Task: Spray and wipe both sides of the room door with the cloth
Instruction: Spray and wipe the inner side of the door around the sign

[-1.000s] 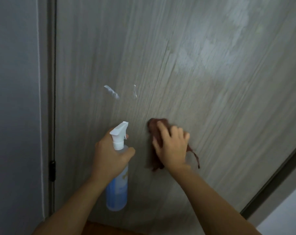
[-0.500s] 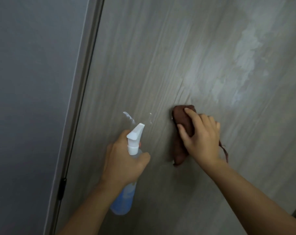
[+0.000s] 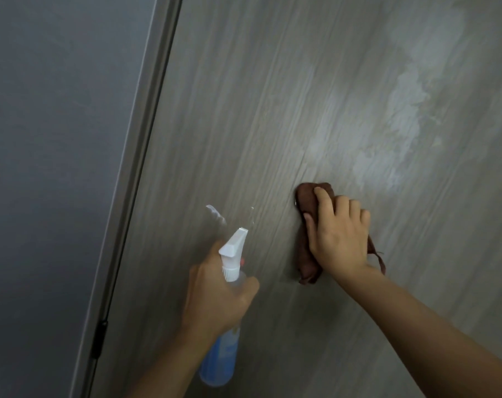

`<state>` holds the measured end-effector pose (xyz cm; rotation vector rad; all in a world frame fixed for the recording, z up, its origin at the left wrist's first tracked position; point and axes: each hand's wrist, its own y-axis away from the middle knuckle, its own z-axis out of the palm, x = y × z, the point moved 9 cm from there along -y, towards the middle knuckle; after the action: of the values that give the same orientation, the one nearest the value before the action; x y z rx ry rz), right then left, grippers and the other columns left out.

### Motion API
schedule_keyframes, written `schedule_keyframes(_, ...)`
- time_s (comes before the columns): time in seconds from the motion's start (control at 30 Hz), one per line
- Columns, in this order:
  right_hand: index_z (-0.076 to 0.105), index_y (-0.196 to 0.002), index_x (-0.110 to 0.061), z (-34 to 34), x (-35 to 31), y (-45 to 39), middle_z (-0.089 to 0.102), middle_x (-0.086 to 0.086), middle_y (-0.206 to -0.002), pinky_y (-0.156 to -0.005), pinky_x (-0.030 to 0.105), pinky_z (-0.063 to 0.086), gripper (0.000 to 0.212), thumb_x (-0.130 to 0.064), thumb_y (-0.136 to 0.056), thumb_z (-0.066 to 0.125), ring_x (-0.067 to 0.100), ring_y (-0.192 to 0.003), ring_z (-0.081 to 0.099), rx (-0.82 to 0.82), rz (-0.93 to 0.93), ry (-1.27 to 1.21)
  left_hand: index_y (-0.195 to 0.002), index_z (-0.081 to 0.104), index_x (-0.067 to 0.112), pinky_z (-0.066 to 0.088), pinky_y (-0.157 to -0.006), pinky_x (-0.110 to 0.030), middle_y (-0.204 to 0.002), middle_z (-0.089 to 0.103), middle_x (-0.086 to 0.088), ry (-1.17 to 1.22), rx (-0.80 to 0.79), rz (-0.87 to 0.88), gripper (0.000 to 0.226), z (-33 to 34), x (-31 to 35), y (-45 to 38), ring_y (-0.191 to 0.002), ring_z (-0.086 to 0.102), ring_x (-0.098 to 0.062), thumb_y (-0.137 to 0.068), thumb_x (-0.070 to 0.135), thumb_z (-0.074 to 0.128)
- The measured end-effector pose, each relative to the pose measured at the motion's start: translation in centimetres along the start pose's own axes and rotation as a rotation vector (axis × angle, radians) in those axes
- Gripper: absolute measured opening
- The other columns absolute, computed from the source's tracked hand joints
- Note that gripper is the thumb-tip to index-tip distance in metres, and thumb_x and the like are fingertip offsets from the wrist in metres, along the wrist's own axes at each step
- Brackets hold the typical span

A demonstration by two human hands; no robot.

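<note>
1. The door [image 3: 272, 110] fills most of the view, a grey wood-grain panel leaning to the right in the picture, with its hinged edge on the left.
2. The right hand [image 3: 340, 239] lies flat on the door, its fingers [image 3: 323, 198] curled down over a brown cloth [image 3: 305, 196] and pinning it against the panel.
3. The cloth is bunched; part sticks out above the fingertips and part hangs below the palm, with a thin loose end trailing at the right.
4. The left hand [image 3: 215, 297] is wrapped closed around the neck of a spray bottle [image 3: 219, 360], which holds blue liquid.
5. The white nozzle [image 3: 234, 248] points up at the door, left of the cloth.
6. Small wet streaks [image 3: 215, 212] sit on the panel just above the nozzle.
7. Pale hazy patches [image 3: 405, 110] spread across the door above and right of the cloth.
8. A dark hinge [image 3: 98, 338] shows on the frame [image 3: 146, 139] at lower left, beside a plain grey wall [image 3: 57, 168].
</note>
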<state>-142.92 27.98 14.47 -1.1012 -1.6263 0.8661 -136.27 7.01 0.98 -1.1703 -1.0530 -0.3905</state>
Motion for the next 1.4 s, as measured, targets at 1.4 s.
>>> schedule_keyframes(1.4,0.053,-0.138,-0.006,0.4,-0.2,0.2,0.055,0.021,-0.098,-0.072,0.049,0.038,0.051,-0.038,-0.099,0.051,0.038,-0.085,0.049,0.077,0.005,-0.029,-0.097,0.065,0.017,0.049,-0.055,-0.012,-0.069,0.064,0.001,0.003,0.174,-0.04,0.033,-2.2,-2.5,0.4,-0.066,0.065,-0.009,-0.073,0.002,0.081)
